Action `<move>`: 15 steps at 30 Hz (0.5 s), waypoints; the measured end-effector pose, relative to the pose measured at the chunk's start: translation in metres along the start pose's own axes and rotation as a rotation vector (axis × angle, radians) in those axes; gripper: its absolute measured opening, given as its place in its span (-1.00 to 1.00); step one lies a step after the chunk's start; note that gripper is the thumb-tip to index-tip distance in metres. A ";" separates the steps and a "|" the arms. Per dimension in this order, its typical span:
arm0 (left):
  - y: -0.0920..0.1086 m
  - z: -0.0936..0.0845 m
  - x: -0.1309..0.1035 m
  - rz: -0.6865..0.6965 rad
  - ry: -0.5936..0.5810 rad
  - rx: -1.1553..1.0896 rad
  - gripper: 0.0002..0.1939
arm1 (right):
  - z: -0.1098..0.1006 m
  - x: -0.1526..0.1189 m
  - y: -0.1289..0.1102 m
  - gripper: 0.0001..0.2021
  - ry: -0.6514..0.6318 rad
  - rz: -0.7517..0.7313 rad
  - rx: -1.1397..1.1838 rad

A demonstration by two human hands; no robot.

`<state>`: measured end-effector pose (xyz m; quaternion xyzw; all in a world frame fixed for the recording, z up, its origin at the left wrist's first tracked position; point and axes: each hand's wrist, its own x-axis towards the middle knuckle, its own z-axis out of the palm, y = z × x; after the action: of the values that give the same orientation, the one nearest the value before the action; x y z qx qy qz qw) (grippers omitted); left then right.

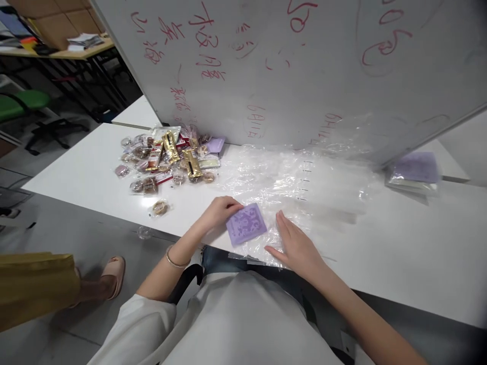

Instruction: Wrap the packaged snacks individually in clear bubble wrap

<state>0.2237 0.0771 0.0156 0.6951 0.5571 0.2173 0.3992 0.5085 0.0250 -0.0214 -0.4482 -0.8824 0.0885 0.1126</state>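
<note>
A purple packet [246,224] with a darker printed pattern is pinched at its upper left corner by my left hand [222,212], over the front part of the table. To its right, my right hand [294,246] is spread above clear plastic bags, thumb and fingers apart, not touching the packet. The clear plastic bags [281,177] lie in a wide, crinkled layer around and behind the packet. At the left is a pile of small wrapped snacks [152,157], among them gold packets [192,163]. One wrapped piece [160,207] lies apart in front of the pile.
Behind the bags stands a whiteboard [236,66] with red writing. More purple and clear packets [414,170] lie on the white table [399,243] at the right. At the lower left are a person's yellow garment [36,286] and sandalled foot. A green chair [25,104] stands farther back.
</note>
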 end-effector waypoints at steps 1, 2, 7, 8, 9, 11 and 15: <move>-0.006 -0.015 -0.003 -0.019 0.043 0.055 -0.68 | 0.000 -0.001 0.000 -0.05 -0.014 0.000 -0.009; -0.013 -0.030 -0.005 -0.026 0.098 0.154 -0.69 | 0.000 -0.001 -0.001 -0.07 -0.024 0.001 -0.014; -0.036 -0.078 0.003 0.043 0.364 0.847 -0.72 | 0.000 -0.001 -0.003 -0.13 -0.033 0.000 -0.042; -0.038 -0.081 0.009 0.076 0.347 0.919 -0.68 | 0.001 -0.001 -0.004 -0.14 -0.024 -0.002 -0.048; -0.039 -0.082 0.016 0.105 0.304 0.966 -0.65 | 0.002 -0.001 -0.005 -0.15 -0.011 -0.004 -0.055; -0.040 -0.082 0.031 0.131 0.213 1.020 -0.63 | 0.004 -0.002 -0.006 -0.16 0.014 -0.007 -0.065; -0.035 -0.085 0.049 0.116 0.164 1.047 -0.70 | 0.003 -0.006 -0.011 -0.06 0.020 0.000 -0.038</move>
<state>0.1533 0.1526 0.0306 0.8116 0.5811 -0.0143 -0.0587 0.5026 0.0140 -0.0217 -0.4513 -0.8826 0.0674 0.1130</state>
